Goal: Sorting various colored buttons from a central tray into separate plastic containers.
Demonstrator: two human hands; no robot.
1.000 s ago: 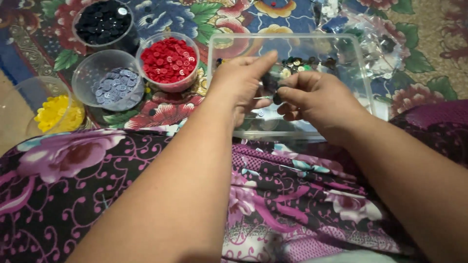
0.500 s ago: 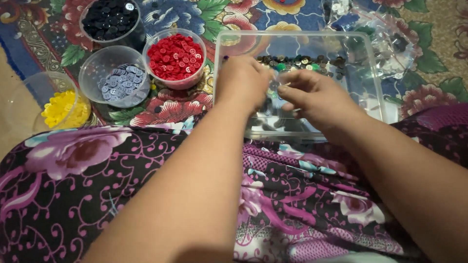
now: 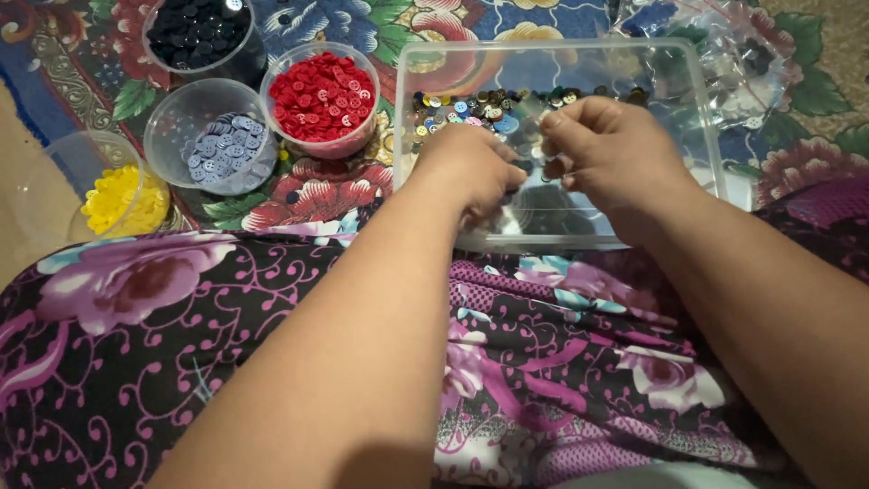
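Buttons [image 3: 480, 107] in clear tub [image 3: 697, 118], just beyond both hands [image 3: 543, 163]

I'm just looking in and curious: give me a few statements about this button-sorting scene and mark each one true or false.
1. Both hands are over the clear plastic tray. True: the left hand and right hand meet above the mixed buttons.
2. The red buttons are in a square box. False: they fill a round clear cup.
3. The yellow buttons sit in the cup farthest left. True.
4. The black buttons are mixed with the red ones. False: they have their own cup, at the top.
5. The grey buttons are in the tray. False: they lie in a separate round cup beside the red ones.
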